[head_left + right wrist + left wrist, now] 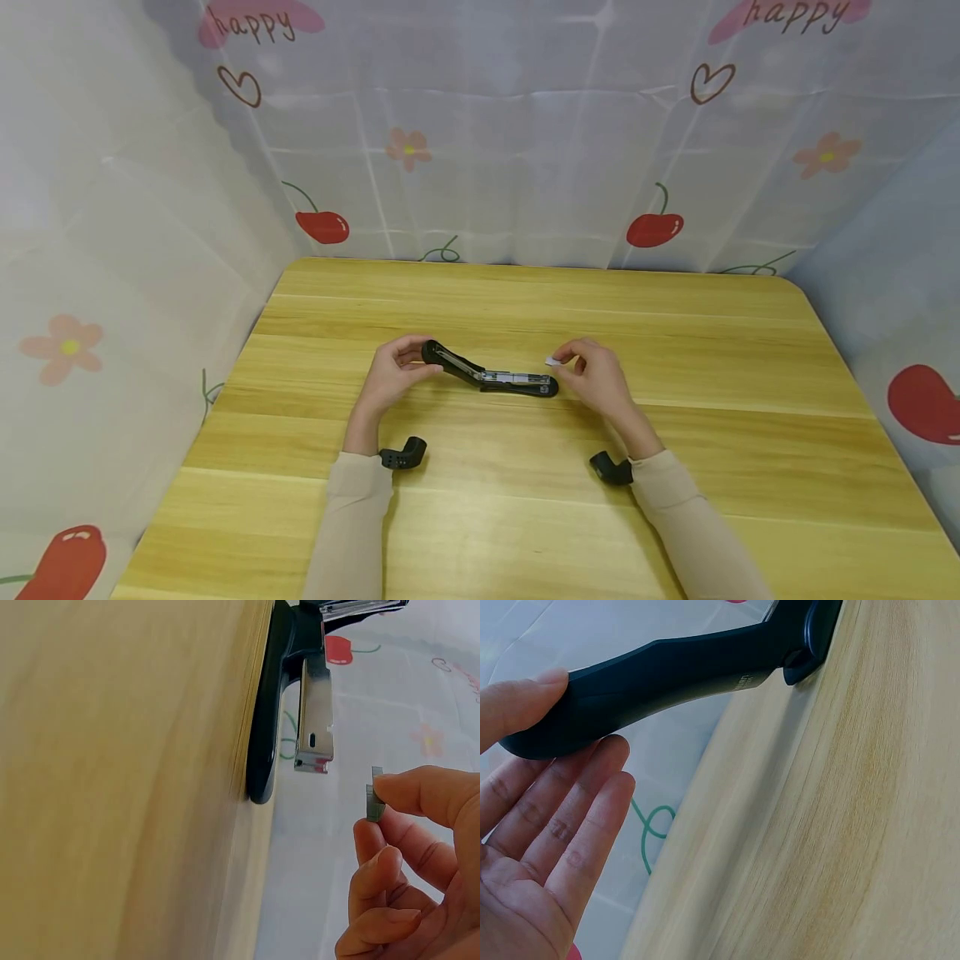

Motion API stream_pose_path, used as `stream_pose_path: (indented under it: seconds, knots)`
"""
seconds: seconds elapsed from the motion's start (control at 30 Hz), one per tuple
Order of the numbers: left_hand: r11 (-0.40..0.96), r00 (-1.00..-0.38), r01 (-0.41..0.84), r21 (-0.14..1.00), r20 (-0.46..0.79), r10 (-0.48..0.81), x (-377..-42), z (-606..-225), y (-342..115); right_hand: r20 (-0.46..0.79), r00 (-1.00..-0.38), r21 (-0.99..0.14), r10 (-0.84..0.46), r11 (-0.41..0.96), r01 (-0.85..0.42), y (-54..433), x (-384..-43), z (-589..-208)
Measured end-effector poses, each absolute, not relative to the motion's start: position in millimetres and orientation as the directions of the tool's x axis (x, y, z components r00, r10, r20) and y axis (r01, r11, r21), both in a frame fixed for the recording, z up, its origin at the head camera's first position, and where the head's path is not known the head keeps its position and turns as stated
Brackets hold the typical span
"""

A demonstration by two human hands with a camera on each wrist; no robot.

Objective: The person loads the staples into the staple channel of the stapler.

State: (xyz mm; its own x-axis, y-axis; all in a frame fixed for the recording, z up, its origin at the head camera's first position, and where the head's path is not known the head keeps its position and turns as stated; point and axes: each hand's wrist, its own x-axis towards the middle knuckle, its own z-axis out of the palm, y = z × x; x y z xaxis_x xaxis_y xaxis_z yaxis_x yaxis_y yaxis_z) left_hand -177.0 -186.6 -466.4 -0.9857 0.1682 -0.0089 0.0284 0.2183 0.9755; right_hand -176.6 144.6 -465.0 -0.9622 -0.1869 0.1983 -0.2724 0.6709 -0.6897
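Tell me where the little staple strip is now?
In the head view, the staple strip is right of centre, pinched in the right hand, close to the right end of the opened stapler.

The worktop (495, 517) is yellowish and wood-grained, with rounded far corners. A black stapler (487, 385) lies opened out on it, base down, top arm raised off the surface.

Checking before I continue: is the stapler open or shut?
Open: the stapler's top arm is swung back, held by the left hand, baring the metal tray.
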Motion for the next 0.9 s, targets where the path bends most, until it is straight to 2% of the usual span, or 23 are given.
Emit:
stream_pose_path:
  seconds: [0.5, 0.9]
  knots:
    - [0.220, -0.986, 0.032, 0.975, -0.005, 0.168, -176.2, -464.2, -186.0, 0.171, -0.943, -0.677, -0.285, 0.661, -0.322, 133.0, -174.5, -466.7]
    - [0.203, -0.985, 0.054, 0.978, 0.019, 0.170, -176.7, -465.2, -185.7, 0.135, -0.942, -0.653, -0.306, 0.688, -0.317, 131.0, -174.8, -468.7]
